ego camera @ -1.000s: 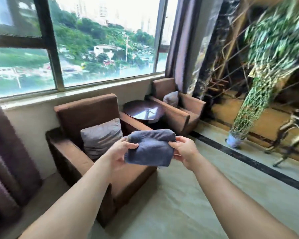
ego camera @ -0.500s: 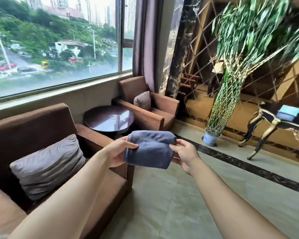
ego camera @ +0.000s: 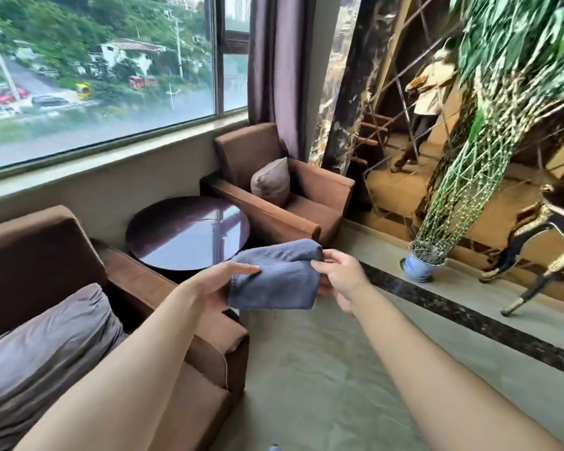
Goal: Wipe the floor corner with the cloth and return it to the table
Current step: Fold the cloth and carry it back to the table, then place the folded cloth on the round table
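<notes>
A folded blue-grey cloth point(ego camera: 275, 276) hangs in the air in front of me, held at both ends. My left hand point(ego camera: 217, 284) pinches its left edge, thumb on top. My right hand point(ego camera: 337, 275) grips its right edge with the fingertips. Just beyond the cloth stands a round, dark, glossy table point(ego camera: 183, 232) between two armchairs; the cloth overlaps its near right rim in the view. The floor point(ego camera: 323, 369) is pale polished stone with a dark border strip.
A brown armchair with a grey cushion point(ego camera: 39, 349) fills the lower left. A second brown armchair point(ego camera: 287, 203) sits beyond the table by the curtain. A potted plant point(ego camera: 419, 266) and a gilded table leg point(ego camera: 534, 255) stand at the right along a mirrored wall.
The view has swung right and moved closer to the round table. Both hands keep their hold on the cloth, which now sits nearer the table's rim.
</notes>
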{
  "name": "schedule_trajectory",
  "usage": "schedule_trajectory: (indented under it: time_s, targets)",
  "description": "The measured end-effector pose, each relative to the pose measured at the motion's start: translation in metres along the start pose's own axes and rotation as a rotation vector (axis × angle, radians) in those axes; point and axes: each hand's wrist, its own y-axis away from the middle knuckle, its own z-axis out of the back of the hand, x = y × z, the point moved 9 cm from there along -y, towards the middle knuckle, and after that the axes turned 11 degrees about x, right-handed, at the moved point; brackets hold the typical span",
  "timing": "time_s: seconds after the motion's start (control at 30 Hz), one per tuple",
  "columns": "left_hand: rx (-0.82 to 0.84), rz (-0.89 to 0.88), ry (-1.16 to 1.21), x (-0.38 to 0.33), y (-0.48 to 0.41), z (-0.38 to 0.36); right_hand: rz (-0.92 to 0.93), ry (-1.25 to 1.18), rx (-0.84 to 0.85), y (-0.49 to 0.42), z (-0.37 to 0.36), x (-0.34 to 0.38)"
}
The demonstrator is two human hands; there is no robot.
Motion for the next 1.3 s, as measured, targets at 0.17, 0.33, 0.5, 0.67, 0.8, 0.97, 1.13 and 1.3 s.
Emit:
schedule_trajectory:
  time_s: [0.17,0.33,0.5,0.67,0.8,0.97,1.13,1.3]
  targets:
    - [0.002,-0.012,0.076,-0.066,-0.108,0.047,-0.066,0.058,0.019,-0.141,0.028,0.024]
    - [-0.009,-0.015,0.158,-0.108,-0.191,0.118,-0.146,0.103,-0.010,-0.251,0.018,0.022]
    - [-0.073,-0.070,0.310,-0.115,-0.273,0.215,-0.218,0.189,0.034,-0.376,-0.014,-0.007]
    - [-0.145,-0.168,0.510,-0.111,-0.332,0.333,-0.297,0.298,0.100,-0.522,-0.079,-0.049]
    - [-0.381,-0.228,0.565,-0.094,-0.348,0.430,-0.352,0.373,0.194,-0.617,-0.140,-0.099]
    - [-0.708,-0.180,0.546,-0.048,-0.369,0.539,-0.427,0.392,0.214,-0.706,-0.193,-0.193]
    - [-1.143,0.195,-0.279,-0.022,-0.373,0.607,-0.043,1.186,0.183,-0.745,-0.227,-0.237]
    - [-1.012,0.222,-0.898,-0.008,-0.422,0.599,0.111,1.544,0.791,-0.725,-0.289,-0.321]
